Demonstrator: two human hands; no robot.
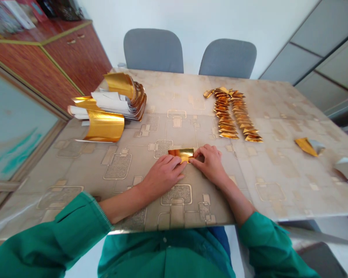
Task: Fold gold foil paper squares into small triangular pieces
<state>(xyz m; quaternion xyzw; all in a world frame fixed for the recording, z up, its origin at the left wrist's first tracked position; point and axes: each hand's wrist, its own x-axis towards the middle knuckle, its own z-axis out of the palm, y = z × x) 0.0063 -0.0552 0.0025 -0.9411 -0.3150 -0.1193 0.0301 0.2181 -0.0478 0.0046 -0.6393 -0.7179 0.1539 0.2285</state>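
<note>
between left hand point(166, 172) and right hand point(211, 163), on the bench point(197, 127): gold paper point(183, 153), left fingers clamped on its near edge, right fingers pinching its right end. uneven pressure could crease it askew. folded pieces point(225, 112) and a paper stack point(111, 102) lie beyond.

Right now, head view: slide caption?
Left hand and right hand hold a gold sheet on the table; curled sheets and folded gold rows beyond.
</note>
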